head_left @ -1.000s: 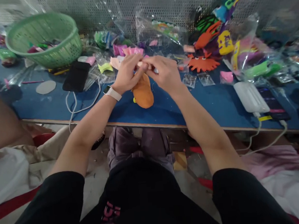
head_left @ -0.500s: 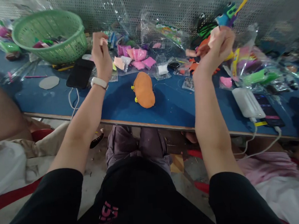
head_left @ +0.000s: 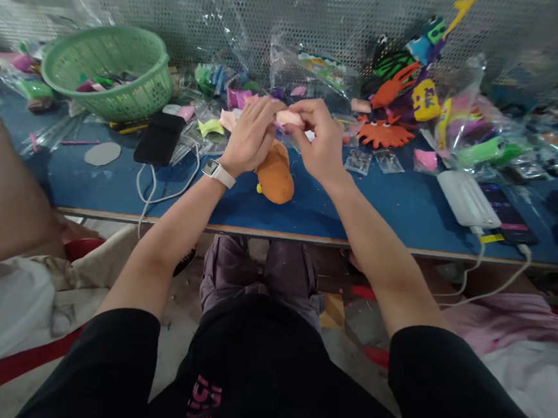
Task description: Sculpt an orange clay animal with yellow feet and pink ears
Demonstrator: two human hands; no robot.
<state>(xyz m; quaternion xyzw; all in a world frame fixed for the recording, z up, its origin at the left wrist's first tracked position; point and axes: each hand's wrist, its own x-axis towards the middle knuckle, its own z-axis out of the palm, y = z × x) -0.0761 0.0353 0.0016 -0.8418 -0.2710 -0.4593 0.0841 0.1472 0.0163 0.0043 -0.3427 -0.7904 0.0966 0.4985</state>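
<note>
My right hand (head_left: 320, 138) pinches a pale pink lump of clay (head_left: 289, 118) between thumb and fingers. Beside it, my left hand (head_left: 252, 134) reaches over with its fingers together and the tips near the lump; whether it grips a piece of its own is hidden behind the fingers. Under and in front of the hands an orange clay figure (head_left: 275, 178) lies on the blue table (head_left: 240, 207), partly covered by my left hand. One small yellow bit shows on its left side.
A green basket (head_left: 111, 105) stands at the back left, near a black phone-like object (head_left: 159, 138) with a white cable. Orange crab figures (head_left: 385, 132) and plastic bags lie right. A power bank (head_left: 466, 199) sits at the right edge. A person's arm (head_left: 4, 185) is far left.
Both hands have come inward and down from far apart to meet above the orange figure. The pink clay that was pulled into two pieces, one at each hand, now shows as a lump in my right hand.
</note>
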